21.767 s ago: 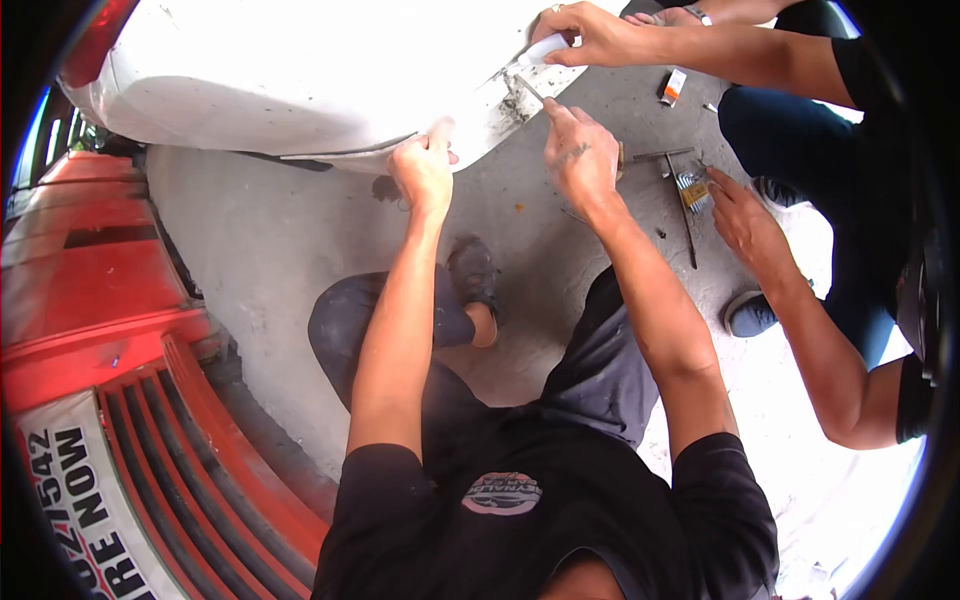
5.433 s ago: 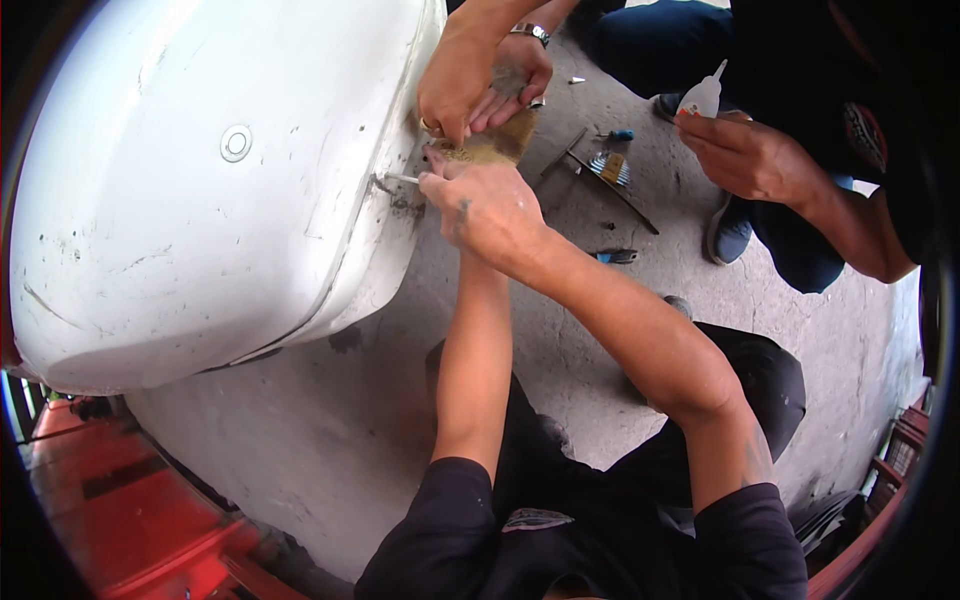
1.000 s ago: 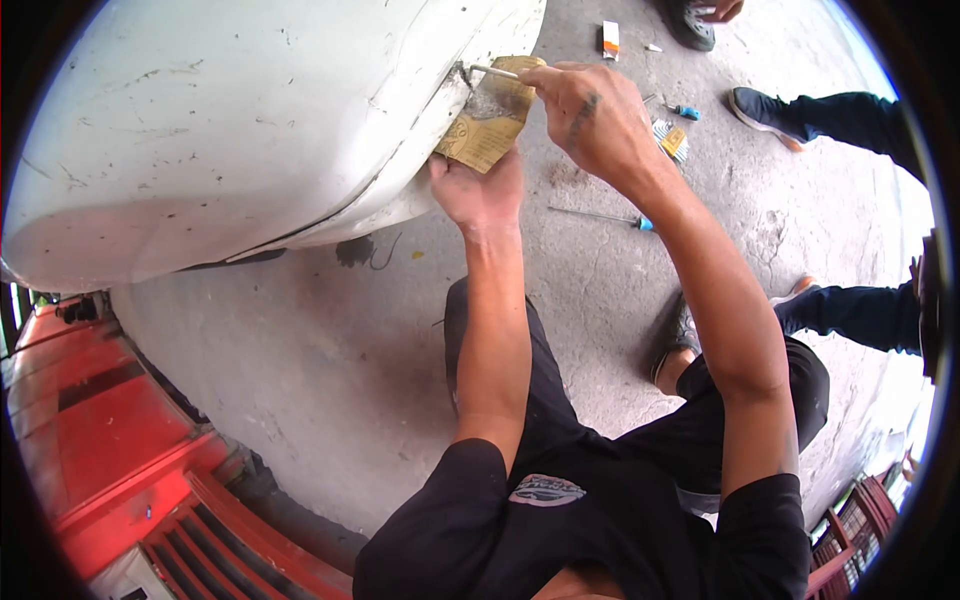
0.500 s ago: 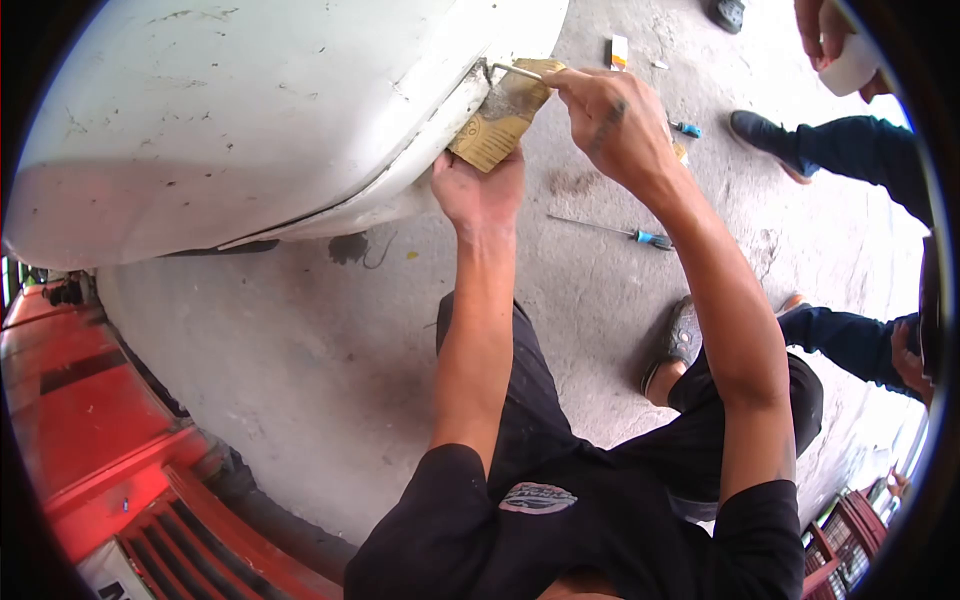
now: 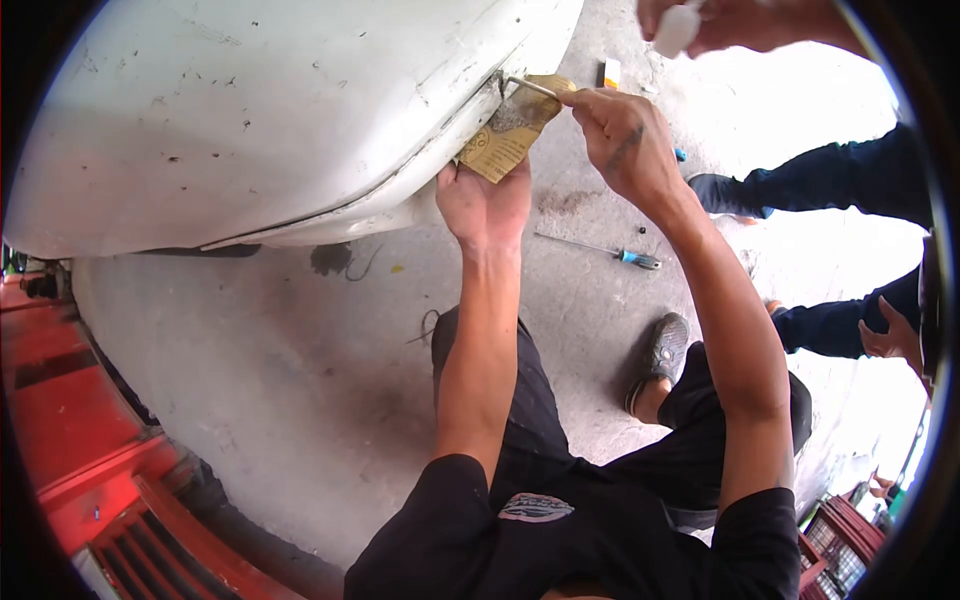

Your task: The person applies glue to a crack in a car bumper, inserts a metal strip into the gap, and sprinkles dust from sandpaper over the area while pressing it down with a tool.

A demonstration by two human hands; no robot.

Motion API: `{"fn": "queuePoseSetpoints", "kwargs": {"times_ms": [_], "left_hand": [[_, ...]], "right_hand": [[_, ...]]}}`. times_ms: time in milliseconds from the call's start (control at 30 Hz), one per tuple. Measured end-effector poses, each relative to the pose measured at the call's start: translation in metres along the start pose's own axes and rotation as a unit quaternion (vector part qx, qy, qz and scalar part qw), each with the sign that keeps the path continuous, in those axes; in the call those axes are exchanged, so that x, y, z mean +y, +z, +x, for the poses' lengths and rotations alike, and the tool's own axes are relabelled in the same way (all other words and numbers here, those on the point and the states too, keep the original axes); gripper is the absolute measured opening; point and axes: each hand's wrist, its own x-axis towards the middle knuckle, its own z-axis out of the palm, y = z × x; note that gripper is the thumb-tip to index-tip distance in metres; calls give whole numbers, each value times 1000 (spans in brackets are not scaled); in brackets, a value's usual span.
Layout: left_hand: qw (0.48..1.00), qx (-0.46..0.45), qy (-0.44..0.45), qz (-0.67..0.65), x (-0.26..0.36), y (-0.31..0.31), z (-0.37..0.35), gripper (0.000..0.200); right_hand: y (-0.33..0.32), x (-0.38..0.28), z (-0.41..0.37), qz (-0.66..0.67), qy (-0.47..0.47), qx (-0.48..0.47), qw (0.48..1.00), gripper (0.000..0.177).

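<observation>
Palm up, my left hand (image 5: 485, 208) holds a tan sheet of printed paper (image 5: 497, 152), which looks like the back of sandpaper, against the lower edge of a white vehicle panel (image 5: 270, 110). Grey crumbs lie on the sheet, and my left fingertips are hidden under it. My right hand (image 5: 628, 140) is closed round one end of a thin bent metal rod (image 5: 533, 87). The rod's hooked tip touches the dark, rough seam at the panel's edge, just above the paper.
A blue-handled screwdriver (image 5: 638, 260) lies on the concrete floor (image 5: 300, 400). Beyond my right hand is a small white-and-orange box (image 5: 609, 73). Another person's hand (image 5: 735, 24) holds a white object at the upper right; people's legs (image 5: 830, 190) stand at right. Red metalwork (image 5: 80, 420) is at left.
The other person's hand with the white object has moved left, over the floor beyond my right hand. The view has shifted slightly; my hands keep their hold on the paper and rod.
</observation>
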Motion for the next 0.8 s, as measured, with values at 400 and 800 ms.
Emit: {"fn": "queuePoseSetpoints", "kwargs": {"times_ms": [400,800], "left_hand": [[1000,-2,-2,10,1,-2,1,51],[1000,3,-2,24,1,-1,1,50]], "right_hand": [[0,5,-1,31,2,-10,999,28],[0,1,-1,32,-8,-8,999,28]]}}
